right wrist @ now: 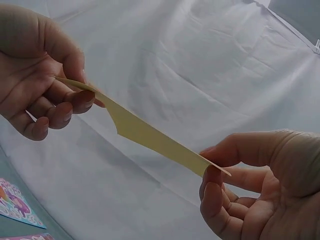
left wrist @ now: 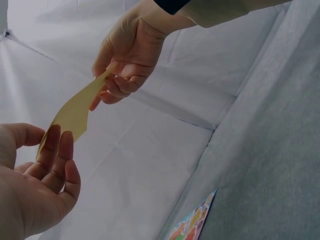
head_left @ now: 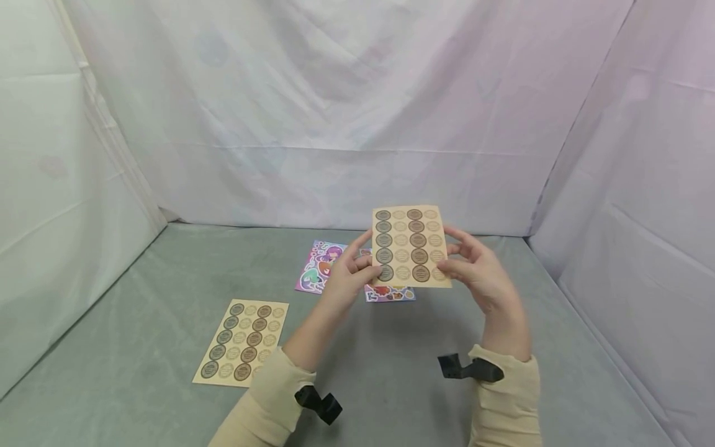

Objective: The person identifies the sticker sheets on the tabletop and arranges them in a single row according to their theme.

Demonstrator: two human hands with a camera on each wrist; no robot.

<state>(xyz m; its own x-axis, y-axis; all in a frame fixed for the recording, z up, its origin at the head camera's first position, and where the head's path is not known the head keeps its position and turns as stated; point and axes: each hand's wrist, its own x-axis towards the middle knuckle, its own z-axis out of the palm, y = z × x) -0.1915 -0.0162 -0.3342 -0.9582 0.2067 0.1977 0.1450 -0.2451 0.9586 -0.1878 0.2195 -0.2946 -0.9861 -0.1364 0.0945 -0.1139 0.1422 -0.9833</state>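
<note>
Both hands hold up a tan sticker sheet [head_left: 410,245] printed with rows of round labels, raised above the table. My left hand [head_left: 349,273] pinches its left edge, thumb in front near the lower corner and fingers behind. At the right edge my right hand [head_left: 477,270] pinches it the same way. In the right wrist view the sheet [right wrist: 150,137] appears nearly edge-on and slightly bent between the two hands. Behind it, a colourful sticker sheet [head_left: 391,294] lies partly hidden on the table, beside a purple-edged sticker sheet [head_left: 318,267].
A second tan sheet of round stickers [head_left: 240,341] lies at the front left of the grey-green table [head_left: 151,298], its right side partly covered by the left sleeve. White cloth walls [head_left: 335,124] enclose the back and both sides.
</note>
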